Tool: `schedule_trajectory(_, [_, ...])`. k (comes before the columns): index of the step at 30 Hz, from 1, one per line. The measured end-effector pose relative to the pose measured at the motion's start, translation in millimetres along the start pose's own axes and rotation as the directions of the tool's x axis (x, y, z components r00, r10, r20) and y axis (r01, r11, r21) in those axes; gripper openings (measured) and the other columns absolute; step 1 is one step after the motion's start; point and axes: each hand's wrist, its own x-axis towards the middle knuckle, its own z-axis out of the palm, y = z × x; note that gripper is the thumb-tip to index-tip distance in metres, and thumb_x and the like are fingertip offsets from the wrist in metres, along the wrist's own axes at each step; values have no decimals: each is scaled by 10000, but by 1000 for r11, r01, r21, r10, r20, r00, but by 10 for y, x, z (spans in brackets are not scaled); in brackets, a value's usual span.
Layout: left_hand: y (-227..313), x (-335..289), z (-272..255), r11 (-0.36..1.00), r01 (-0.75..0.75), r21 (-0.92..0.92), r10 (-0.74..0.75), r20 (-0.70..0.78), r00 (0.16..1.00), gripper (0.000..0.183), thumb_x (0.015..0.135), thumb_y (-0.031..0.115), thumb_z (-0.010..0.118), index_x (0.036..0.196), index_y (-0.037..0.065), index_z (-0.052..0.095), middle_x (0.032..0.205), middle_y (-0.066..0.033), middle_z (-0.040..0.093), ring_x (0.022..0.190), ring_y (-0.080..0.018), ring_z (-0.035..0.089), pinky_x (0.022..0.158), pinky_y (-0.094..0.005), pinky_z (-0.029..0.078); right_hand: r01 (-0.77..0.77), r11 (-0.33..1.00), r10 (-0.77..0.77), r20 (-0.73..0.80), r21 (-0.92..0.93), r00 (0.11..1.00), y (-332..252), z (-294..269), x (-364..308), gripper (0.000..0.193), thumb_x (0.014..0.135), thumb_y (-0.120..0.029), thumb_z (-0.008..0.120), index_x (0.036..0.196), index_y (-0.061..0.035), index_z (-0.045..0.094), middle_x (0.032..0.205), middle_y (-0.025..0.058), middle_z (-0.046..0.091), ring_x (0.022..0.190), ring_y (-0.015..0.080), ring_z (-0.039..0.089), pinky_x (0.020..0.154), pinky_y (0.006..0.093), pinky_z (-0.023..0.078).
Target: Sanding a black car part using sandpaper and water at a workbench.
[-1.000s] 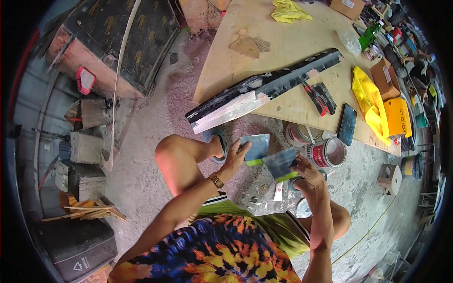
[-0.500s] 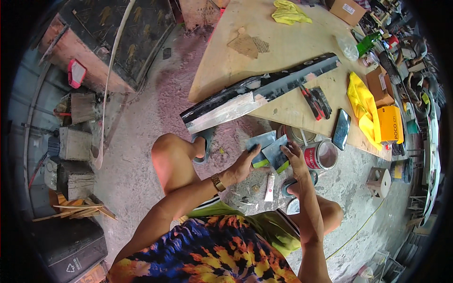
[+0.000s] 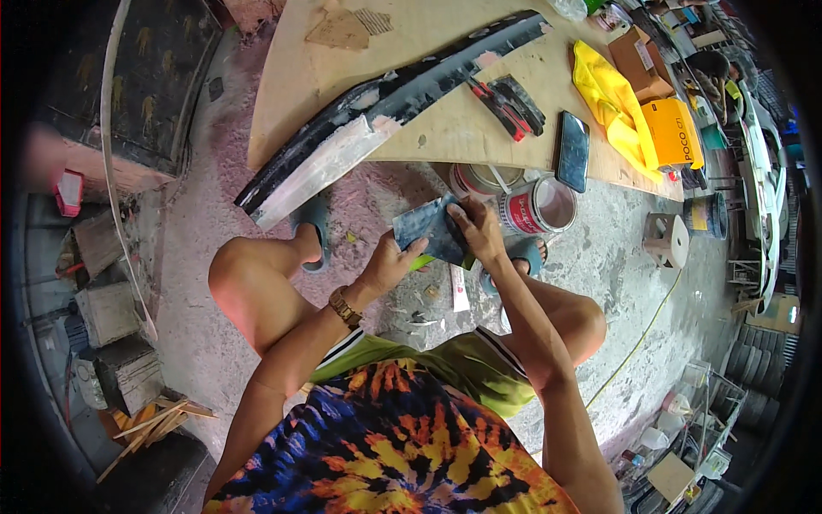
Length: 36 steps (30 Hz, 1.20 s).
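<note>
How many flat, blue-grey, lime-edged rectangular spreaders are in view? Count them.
2: one spreader in the left hand, the other spreader in the right hand, overlapping in view. More may be hidden.

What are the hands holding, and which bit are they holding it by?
The left hand holds a blue-grey flat scraper by its lower left edge; the right hand holds a darker flat scraper by its upper right edge.

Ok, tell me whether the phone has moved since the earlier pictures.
No. The phone keeps its place at the near edge of the wooden table; the whole view has shifted, not the phone.
</note>
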Motion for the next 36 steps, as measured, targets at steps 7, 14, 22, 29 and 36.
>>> schedule_trajectory(7, [313,-71,-41,973,211,98,-224,157,962,223,942,131,611,1077,-46,601,993,-26,667,862,-69,574,724,-275,511,-6,999,3,61,46,998,-215,-9,-82,314,869,-331,674,921,-23,640,796,133,653,733,229,618,709,338,470])
schedule_trajectory(14, [160,-179,-159,890,454,33,-434,361,825,301,908,144,652,1150,-9,561,988,-43,648,866,-124,615,661,-288,566,287,885,-192,275,-366,942,-717,44,-166,254,848,-323,677,965,-99,657,869,149,675,830,373,639,709,431,497])
schedule_trajectory(22, [240,-99,-224,884,438,-162,-409,186,894,357,946,312,621,1131,8,588,981,-18,628,865,-116,619,648,-285,569,108,967,-113,6,230,994,-245,-106,-104,275,932,-252,631,971,20,620,786,59,632,726,122,554,686,285,461])
schedule_trajectory(29, [92,-34,-176,959,238,157,-239,-13,971,415,966,423,565,852,27,611,766,58,501,645,-70,404,589,-254,359,-126,965,106,98,229,990,14,-72,-326,254,924,-239,652,891,12,637,784,-37,570,744,70,466,640,260,402])
schedule_trajectory(36, [429,-137,-262,882,365,-298,-349,106,931,289,935,301,634,1019,25,623,886,-16,660,725,-117,632,561,-290,553,-100,803,125,-2,588,992,-190,-378,141,188,951,-242,597,896,-64,625,815,-64,548,761,42,473,678,221,377])
